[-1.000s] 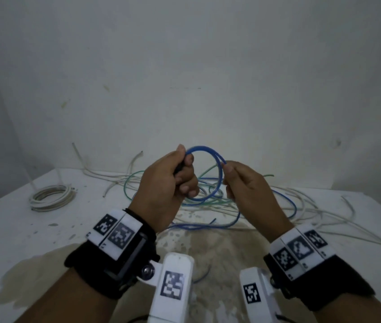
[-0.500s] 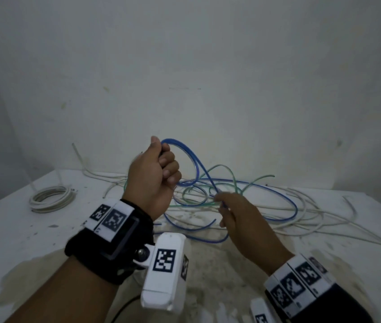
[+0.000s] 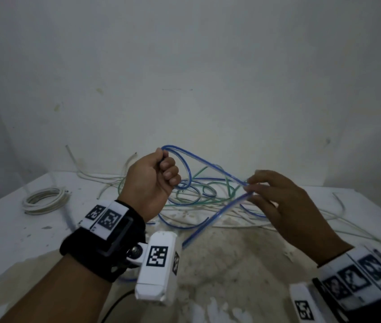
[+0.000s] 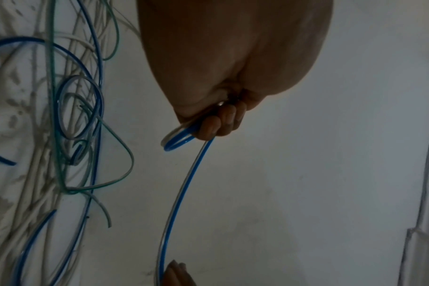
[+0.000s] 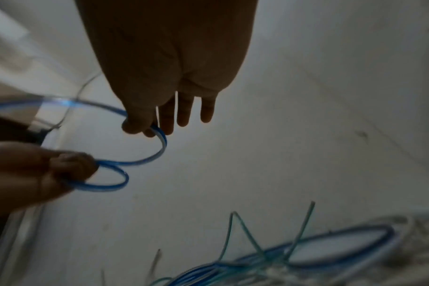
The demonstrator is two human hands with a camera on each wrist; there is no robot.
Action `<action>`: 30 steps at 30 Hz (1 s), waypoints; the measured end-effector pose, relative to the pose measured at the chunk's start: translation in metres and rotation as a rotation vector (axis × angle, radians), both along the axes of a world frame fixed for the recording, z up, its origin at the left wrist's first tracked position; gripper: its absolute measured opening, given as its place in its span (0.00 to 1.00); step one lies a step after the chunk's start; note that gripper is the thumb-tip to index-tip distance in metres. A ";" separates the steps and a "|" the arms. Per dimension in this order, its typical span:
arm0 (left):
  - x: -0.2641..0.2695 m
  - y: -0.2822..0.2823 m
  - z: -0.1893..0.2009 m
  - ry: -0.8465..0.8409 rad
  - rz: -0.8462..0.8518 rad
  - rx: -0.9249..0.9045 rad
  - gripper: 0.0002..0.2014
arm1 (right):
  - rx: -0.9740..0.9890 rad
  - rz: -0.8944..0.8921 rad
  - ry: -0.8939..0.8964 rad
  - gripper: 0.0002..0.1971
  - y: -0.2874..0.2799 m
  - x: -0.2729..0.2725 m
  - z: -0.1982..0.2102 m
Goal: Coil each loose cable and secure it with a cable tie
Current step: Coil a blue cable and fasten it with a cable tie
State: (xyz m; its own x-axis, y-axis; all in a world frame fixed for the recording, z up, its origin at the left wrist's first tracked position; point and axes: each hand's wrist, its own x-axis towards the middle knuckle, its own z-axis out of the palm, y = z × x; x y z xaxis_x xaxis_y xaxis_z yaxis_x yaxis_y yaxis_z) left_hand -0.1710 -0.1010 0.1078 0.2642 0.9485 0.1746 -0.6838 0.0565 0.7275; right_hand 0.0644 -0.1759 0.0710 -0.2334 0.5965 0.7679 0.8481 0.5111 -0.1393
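Your left hand [image 3: 152, 183] fists the blue cable [image 3: 208, 163] coil above the table [image 3: 10, 229], your right hand [image 3: 278, 201] pinches its strand between thumb and forefinger, other 3 fingers straight.

I'm holding my left hand [image 3: 154, 180] up in a fist gripping the blue cable [image 3: 208, 163], my right hand [image 3: 278, 203] pinching it, other fingers extended.

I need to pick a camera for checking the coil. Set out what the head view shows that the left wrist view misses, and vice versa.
Head view only: the finished coil of white cable at the table's left, and the right hand pinching the thin blue plastic-sheathed cable.

Left wrist view only: the small blue loops bunched under the left hand's fingers.

Both: the left hand gripping that blue cable, and the loose green cable.
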 end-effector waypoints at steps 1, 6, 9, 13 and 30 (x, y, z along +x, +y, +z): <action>0.001 0.000 -0.002 0.020 -0.001 0.000 0.15 | -0.054 -0.001 0.173 0.14 -0.001 -0.002 0.001; 0.007 -0.003 -0.016 0.135 0.002 0.006 0.14 | -0.323 -0.034 0.775 0.16 0.001 -0.015 0.002; 0.013 -0.006 -0.022 0.160 0.002 0.017 0.13 | -0.379 -0.014 0.951 0.19 0.001 -0.030 0.007; 0.016 -0.010 -0.024 0.142 -0.012 0.000 0.14 | -0.299 -0.119 0.742 0.18 0.000 -0.047 0.006; 0.011 -0.013 -0.037 0.149 0.010 -0.026 0.14 | -0.620 -0.014 1.230 0.14 0.013 -0.061 -0.018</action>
State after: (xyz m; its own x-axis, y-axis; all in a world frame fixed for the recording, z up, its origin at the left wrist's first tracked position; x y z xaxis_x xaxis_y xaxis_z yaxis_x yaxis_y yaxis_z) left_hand -0.1595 -0.1140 0.0704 0.2760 0.9549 0.1094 -0.5688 0.0705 0.8195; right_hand 0.0034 -0.1634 0.0534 0.4046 0.9107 0.0834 0.0182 0.0831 -0.9964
